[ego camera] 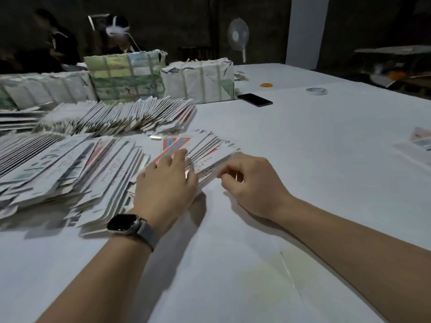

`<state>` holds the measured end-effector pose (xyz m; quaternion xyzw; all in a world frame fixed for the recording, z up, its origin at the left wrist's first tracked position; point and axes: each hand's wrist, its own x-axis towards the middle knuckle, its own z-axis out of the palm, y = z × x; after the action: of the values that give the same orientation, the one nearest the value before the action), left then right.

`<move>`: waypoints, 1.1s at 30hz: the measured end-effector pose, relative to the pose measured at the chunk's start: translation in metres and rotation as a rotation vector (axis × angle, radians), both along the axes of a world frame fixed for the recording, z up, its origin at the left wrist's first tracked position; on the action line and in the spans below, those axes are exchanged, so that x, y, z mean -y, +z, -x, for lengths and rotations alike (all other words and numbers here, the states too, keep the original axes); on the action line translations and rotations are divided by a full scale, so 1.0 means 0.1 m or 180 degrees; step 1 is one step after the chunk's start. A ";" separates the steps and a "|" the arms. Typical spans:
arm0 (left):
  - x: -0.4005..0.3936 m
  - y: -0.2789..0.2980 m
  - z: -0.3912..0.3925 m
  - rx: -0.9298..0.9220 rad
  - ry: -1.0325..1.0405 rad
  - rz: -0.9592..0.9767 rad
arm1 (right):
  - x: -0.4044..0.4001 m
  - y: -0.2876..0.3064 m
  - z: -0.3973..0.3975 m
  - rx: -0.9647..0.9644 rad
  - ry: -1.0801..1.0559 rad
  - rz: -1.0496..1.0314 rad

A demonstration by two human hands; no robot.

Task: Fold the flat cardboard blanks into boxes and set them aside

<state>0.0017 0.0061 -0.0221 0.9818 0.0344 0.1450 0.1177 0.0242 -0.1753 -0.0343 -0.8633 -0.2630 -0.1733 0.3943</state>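
A person's two bare hands work at a white tabletop (303, 159), seen from above. A small fanned stack of blanks (210, 148), printed white with red and blue marks, lies near the middle of the tabletop. The left hand (165, 183), with a watch (124, 223) on its wrist, rests flat on the stack's near left part, its fingers straight and slightly spread. The right hand (251, 183) sits at the stack's near right corner; its grip is curled, finger and thumb pinching the edge of the blanks.

Toward the left edge lie large slumped piles (58, 164) of more flat blanks, with another row (121, 117) behind them. Wrapped, strapped bundles (198, 78) stand toward the far left corner. A dark phone (255, 99) lies flat just right of the bundles. Farther right, well apart, lie an orange ring (267, 85) and a tape roll (316, 91). A fan (238, 33) stands beyond the far edge in the dark room.
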 end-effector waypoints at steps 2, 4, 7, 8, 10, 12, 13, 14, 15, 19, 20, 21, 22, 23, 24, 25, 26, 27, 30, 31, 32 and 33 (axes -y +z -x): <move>0.01 0.01 0.02 0.0066 0.0031 -0.0211 | 0.00 0.00 0.01 -0.0071 0.0010 -0.0106; 0.01 0.04 0.02 0.0124 0.0026 -0.0254 | 0.01 0.00 0.02 -0.0164 -0.0001 -0.0181; 0.03 0.07 0.03 0.0222 -0.0074 -0.0228 | 0.01 0.00 0.02 -0.0261 -0.0025 -0.0265; 0.03 0.07 0.03 0.0270 -0.0160 -0.0194 | 0.01 0.00 0.02 -0.0269 -0.0032 -0.0276; 0.04 0.07 0.04 0.0484 -0.0364 -0.0032 | 0.00 0.00 0.01 -0.0287 -0.0049 -0.0292; 0.06 0.09 0.04 0.0821 -0.0595 0.0240 | 0.01 0.00 0.00 -0.0340 -0.0045 -0.0397; 0.07 0.11 0.05 0.0994 -0.0723 0.0389 | 0.01 0.00 -0.01 -0.0375 -0.0046 -0.0471; 0.10 0.12 0.06 0.1162 -0.0856 0.0552 | 0.01 0.00 -0.02 -0.0395 -0.0064 -0.0533; 0.12 0.13 0.08 0.1316 -0.0988 0.0732 | 0.01 0.00 -0.02 -0.0408 -0.0079 -0.0593; 0.17 0.13 0.06 0.1669 -0.1191 0.1306 | 0.03 -0.01 -0.05 -0.0685 -0.0042 -0.1096; 0.18 0.14 0.05 0.1689 -0.1173 0.1488 | 0.04 -0.02 -0.06 -0.0775 -0.0058 -0.1213; 0.18 0.15 0.06 0.1697 -0.1179 0.1711 | 0.05 -0.03 -0.07 -0.0840 -0.0088 -0.1300; 0.19 0.16 0.06 0.1719 -0.1205 0.1935 | 0.05 -0.03 -0.07 -0.0889 -0.0118 -0.1370; 0.19 0.18 0.07 0.1744 -0.1228 0.2145 | 0.06 -0.02 -0.07 -0.0931 -0.0133 -0.1436; 0.19 0.19 0.07 0.1741 -0.1242 0.2369 | 0.05 -0.01 -0.07 -0.0976 -0.0132 -0.1494; 0.19 0.19 0.07 0.1682 -0.1259 0.2639 | 0.04 0.00 -0.06 -0.1022 -0.0124 -0.1543; 0.20 0.19 0.07 0.1552 -0.1292 0.2946 | 0.04 0.00 -0.06 -0.1071 -0.0110 -0.1598; 0.21 0.17 0.07 0.1337 -0.1349 0.3242 | 0.03 0.01 -0.06 -0.1123 -0.0089 -0.1687; 0.27 0.08 0.06 0.0537 -0.1486 0.3619 | 0.03 0.02 -0.05 -0.1227 0.0049 -0.1967; 0.29 0.06 0.06 0.0404 -0.1541 0.3582 | 0.04 0.02 -0.04 -0.1211 0.0083 -0.1937; 0.31 0.05 0.06 0.0357 -0.1615 0.3549 | 0.04 0.02 -0.03 -0.1219 0.0134 -0.1900; 0.31 0.05 0.07 0.0379 -0.1695 0.3567 | 0.05 0.02 -0.02 -0.1245 0.0190 -0.1868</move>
<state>-0.0052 -0.0253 -0.0174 0.7360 -0.1474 0.1250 0.6488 0.0259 -0.1800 -0.0320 -0.7220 -0.1467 -0.0612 0.6734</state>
